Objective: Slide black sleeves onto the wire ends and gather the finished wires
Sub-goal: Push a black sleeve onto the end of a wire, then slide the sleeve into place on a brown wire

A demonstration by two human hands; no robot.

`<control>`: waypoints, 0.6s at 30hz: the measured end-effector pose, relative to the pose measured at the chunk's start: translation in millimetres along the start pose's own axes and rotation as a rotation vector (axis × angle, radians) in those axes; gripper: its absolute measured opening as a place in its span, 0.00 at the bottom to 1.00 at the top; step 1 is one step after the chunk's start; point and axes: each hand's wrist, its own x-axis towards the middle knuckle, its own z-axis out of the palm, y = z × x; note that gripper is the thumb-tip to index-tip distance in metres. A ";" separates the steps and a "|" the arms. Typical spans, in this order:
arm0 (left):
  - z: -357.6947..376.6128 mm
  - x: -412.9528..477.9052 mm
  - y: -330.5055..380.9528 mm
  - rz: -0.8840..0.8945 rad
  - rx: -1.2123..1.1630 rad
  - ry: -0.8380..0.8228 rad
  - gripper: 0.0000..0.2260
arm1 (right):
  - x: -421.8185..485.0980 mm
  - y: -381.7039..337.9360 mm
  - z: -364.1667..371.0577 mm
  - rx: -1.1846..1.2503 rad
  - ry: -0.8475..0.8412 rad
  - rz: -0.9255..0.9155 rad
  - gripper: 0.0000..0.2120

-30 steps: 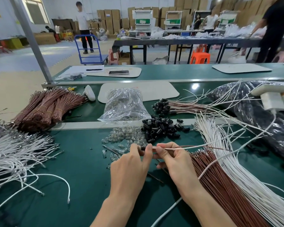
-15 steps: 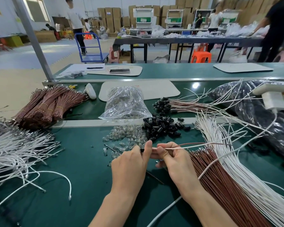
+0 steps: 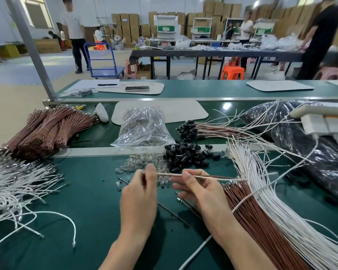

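The green desk (image 3: 90,201) carries a pile of black sleeves (image 3: 185,155). Just before it, the left hand (image 3: 139,197) pinches the end of a wire (image 3: 169,174); the right hand (image 3: 199,190) pinches the same wire farther along. Sleeved wires (image 3: 207,130) lie behind the pile.

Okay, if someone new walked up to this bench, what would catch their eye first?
At the centre, the left hand and the right hand pinch thin wires stretched between them above the green bench. Just beyond them lies a heap of black sleeves. To the right, a broad fan of white wires sweeps beside brown wires, and banded brown bundles sit at far left.
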 end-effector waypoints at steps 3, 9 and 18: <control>-7.8 8.2 -1.9 -0.168 -0.274 0.129 0.25 | 1.2 -5.6 -5.1 0.087 0.052 -0.038 0.15; -19.9 21.7 -4.3 -0.306 -0.590 0.259 0.16 | -0.7 -13.9 -7.2 0.144 0.119 -0.052 0.15; -33.0 34.2 9.2 -0.507 -1.026 -0.146 0.07 | -4.5 -70.1 -8.6 0.108 0.053 -0.258 0.11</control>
